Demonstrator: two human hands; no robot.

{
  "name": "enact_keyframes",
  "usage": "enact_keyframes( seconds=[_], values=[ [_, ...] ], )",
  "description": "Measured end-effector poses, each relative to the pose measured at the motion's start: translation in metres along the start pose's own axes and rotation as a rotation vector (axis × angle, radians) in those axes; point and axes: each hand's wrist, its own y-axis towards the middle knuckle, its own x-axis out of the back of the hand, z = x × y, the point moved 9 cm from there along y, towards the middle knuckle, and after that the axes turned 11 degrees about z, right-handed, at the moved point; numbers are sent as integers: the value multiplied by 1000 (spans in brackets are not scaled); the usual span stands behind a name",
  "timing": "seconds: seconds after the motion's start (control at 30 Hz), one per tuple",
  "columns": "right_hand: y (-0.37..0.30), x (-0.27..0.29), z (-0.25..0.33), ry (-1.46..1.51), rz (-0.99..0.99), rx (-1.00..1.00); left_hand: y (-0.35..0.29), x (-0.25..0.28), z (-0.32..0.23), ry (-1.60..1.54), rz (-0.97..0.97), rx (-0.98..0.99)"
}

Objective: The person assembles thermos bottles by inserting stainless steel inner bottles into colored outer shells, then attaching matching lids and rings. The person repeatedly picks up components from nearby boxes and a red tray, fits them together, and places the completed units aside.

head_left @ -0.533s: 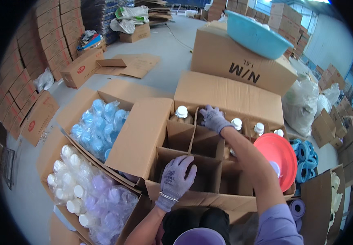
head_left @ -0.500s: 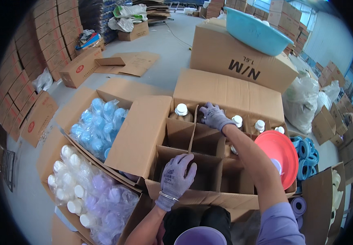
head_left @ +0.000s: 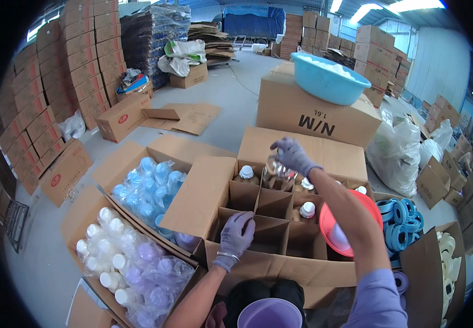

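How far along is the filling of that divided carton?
Done: four white-capped bottles show in cells of the divided carton. In hand: the right hand holds a clear bottle over a back cell, while the left hand rests on a divider. Left: the front cells look empty; a red basin hides part of the right side.

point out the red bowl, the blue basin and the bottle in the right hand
red bowl (head_left: 324, 225), head view, on its left rim
blue basin (head_left: 326, 82), head view, on its outer wall
bottle (head_left: 276, 167), head view, on its clear body under the right hand (head_left: 291, 154)
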Motion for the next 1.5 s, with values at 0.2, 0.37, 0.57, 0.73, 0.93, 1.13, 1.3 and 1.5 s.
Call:
enact_keyframes(
  seconds=[0.2, 0.37, 0.57, 0.73, 0.93, 1.13, 1.3, 1.5],
  values=[
    [-146, 188, 118, -36, -510, 399, 19, -21, -17, -1428, 25, 509],
    [-274, 154, 168, 245, -602, 447, 10, 4, -62, -1661, 394, 124],
    [-368, 58, 194, 661, -310, 454, -38, 80, -24, -1206, 247, 213],
    [-458, -61, 161, 996, -126, 85, -99, 100, -97, -448, 519, 99],
    [-555, -132, 229, 935, -139, 183, -301, 86, -36, -632, 142, 512],
    [-427, -33, 254, 1077, -180, 485, -335, 49, -28, 388, 584, 45],
    [-383, 4, 276, 956, -111, 656, -287, 60, -41, 212, 452, 29],
    [-360, 32, 251, 979, -172, 344, -276, 40, -30, 149, 412, 86]
  ],
)
